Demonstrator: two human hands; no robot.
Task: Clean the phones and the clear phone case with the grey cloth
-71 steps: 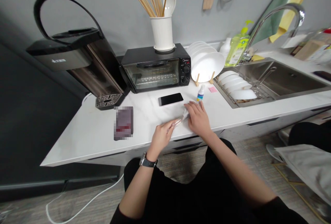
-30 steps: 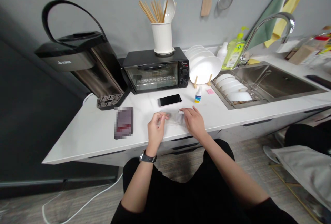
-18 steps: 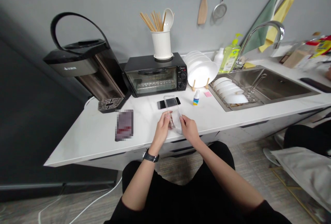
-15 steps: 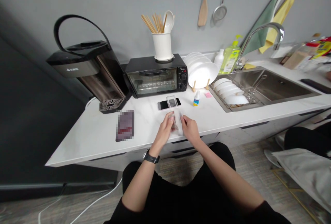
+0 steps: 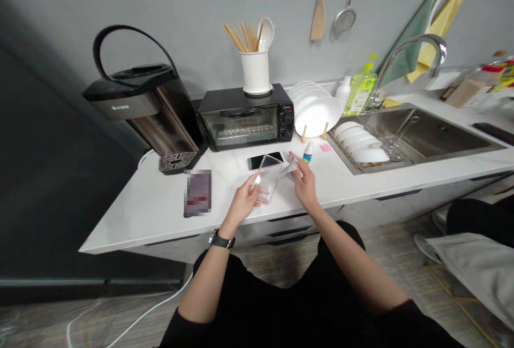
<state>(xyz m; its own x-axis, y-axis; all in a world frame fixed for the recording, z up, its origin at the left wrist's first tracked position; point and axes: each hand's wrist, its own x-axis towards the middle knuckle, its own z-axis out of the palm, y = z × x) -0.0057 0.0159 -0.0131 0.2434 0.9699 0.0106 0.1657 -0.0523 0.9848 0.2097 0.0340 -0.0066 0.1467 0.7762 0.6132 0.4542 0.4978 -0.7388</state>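
My left hand (image 5: pixel 242 199) is closed on a clear phone case (image 5: pixel 270 178), held tilted above the counter; fingers show through it. In my right hand (image 5: pixel 305 186) a thin whitish wipe (image 5: pixel 289 166) is pinched, just right of the case and apart from it. Behind the case a phone (image 5: pixel 257 163) with a dark screen lies flat, partly covered by the case's upper end. A small white bottle (image 5: pixel 308 151) with a blue and yellow label stands upright beyond my right hand. Near it lies a pink sticky note (image 5: pixel 326 148).
A dark pouch-like item (image 5: pixel 198 193), partly pixelated, lies on the counter (image 5: pixel 132 214) at left. Behind stand a water dispenser (image 5: pixel 148 107), toaster oven (image 5: pixel 244 123) and racked plates (image 5: pixel 319 115). To the right is a sink (image 5: pixel 433 128) with bowls (image 5: pixel 361 142).
My hands have moved apart. The right hand has drawn the wipe up and away to the right, while the left has shifted slightly left with the case, now seen more face-on.
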